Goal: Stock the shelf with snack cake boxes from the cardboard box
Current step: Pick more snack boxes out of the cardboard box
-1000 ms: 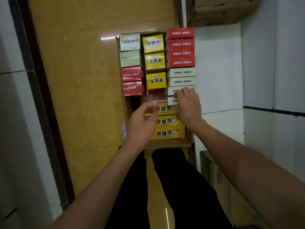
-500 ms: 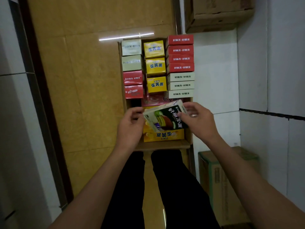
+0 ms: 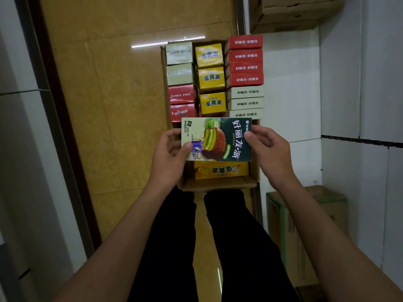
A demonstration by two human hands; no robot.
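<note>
The person holds one green snack cake box (image 3: 216,139) flat above the cardboard box (image 3: 220,184). The left hand (image 3: 169,158) grasps its nine o'clock end and the right hand (image 3: 269,152) grasps its three o'clock end. At twelve o'clock, more packed boxes (image 3: 212,78) stand in rows inside.

A snack cake box (image 3: 218,139) is sitting between both hands over the cardboard box's (image 3: 220,185) near edge, above boxes packed inside.

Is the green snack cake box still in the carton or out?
Out. Both hands, left hand and right hand, hold the green box by its ends above the cardboard box.
</note>
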